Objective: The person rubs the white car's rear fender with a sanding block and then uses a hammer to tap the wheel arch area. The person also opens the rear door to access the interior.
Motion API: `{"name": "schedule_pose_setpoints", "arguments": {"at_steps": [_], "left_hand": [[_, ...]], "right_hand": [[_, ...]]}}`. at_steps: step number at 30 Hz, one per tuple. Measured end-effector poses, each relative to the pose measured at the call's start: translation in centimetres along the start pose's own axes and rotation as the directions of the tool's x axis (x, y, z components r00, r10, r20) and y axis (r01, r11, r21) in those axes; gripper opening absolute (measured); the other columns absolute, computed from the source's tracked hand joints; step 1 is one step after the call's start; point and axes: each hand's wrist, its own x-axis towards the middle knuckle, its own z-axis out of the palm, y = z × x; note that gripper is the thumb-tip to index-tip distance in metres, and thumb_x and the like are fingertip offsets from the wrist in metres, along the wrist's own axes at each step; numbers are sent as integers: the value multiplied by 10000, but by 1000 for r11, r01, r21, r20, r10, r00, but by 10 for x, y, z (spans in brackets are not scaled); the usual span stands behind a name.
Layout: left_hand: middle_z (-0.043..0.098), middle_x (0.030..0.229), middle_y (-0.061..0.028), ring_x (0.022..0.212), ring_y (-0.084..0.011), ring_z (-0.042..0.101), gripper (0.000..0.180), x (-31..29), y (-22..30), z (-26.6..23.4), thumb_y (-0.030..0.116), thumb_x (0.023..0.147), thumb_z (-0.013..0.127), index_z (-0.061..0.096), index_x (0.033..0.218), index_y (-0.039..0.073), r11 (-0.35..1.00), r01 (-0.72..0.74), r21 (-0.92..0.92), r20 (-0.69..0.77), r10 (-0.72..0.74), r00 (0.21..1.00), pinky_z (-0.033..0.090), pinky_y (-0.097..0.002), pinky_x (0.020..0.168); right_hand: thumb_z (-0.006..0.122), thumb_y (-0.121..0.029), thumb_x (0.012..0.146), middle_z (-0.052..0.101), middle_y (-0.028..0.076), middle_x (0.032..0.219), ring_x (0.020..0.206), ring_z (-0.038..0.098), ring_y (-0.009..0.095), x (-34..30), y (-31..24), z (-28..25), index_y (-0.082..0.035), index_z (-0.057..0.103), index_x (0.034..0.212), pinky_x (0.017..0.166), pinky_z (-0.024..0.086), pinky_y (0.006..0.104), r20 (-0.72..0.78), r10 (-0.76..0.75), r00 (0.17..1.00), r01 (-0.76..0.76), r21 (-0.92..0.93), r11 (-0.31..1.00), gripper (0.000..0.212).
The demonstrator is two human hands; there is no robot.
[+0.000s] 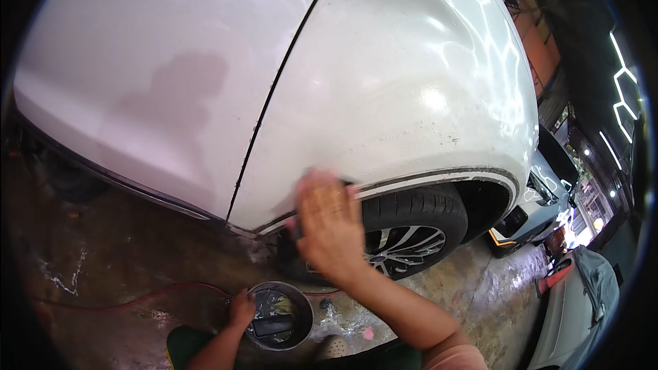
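My right hand (329, 223), smeared by motion, lies against a white car's body panel (384, 123) at the front edge of the wheel arch. Under its palm and fingers a dark flat pad (299, 225) shows as a narrow edge; the rest of it is covered. Lower down, my left hand (241, 310) grips the rim of a round metal bowl (310, 315). Cloudy liquid and a black rectangular block (272, 325) are inside the bowl. Small chips mark the paint above the arch.
The wheel (411, 233) with its black tyre sits right behind my right hand. A red hose (144, 296) runs across the wet concrete floor (137, 253) toward the bowl. Other cars stand at the right, one partly under a grey-green cloth (596, 281). A pale perforated clog (334, 347) is near the bowl.
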Motion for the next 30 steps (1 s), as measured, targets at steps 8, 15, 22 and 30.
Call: {"name": "schedule_pose_setpoints", "arguments": {"at_steps": [8,15,22,30], "left_hand": [[693,1171,-298,1130,-472,652,416,3,-35,8,296,1005,628,633,1271,-24,999,-38,-7,-115,37,993,510,-519,983],[678,1236,-289,1150,-461,653,430,9,-25,1,275,999,636,620,1311,-21,999,-16,33,-17,17,1000,506,-525,999],[664,1246,-291,1207,-461,617,451,16,-14,16,222,971,670,590,1343,-20,995,-81,-49,75,85,994,480,-511,1038],[606,1313,-225,1279,-417,524,394,-23,55,-22,146,902,716,629,1252,-13,807,-468,360,-190,554,811,391,-509,1122]], "right_hand": [[632,-342,990,222,258,1699,1596,182,393,17,87,-51,26,269,1618,1263,64,626,-336,305,891,-315,24,949,814],[726,-313,907,238,281,1682,1561,237,456,-12,-31,-16,71,323,1570,1266,182,574,137,-180,974,116,381,917,865],[521,-286,1018,202,304,1680,1485,367,489,-209,-117,126,83,313,1564,1221,326,531,818,-203,538,-589,537,604,691],[498,-317,1012,356,290,1620,1447,437,478,-273,-244,240,16,442,1528,1171,382,534,951,-122,284,-600,276,751,617]]}}
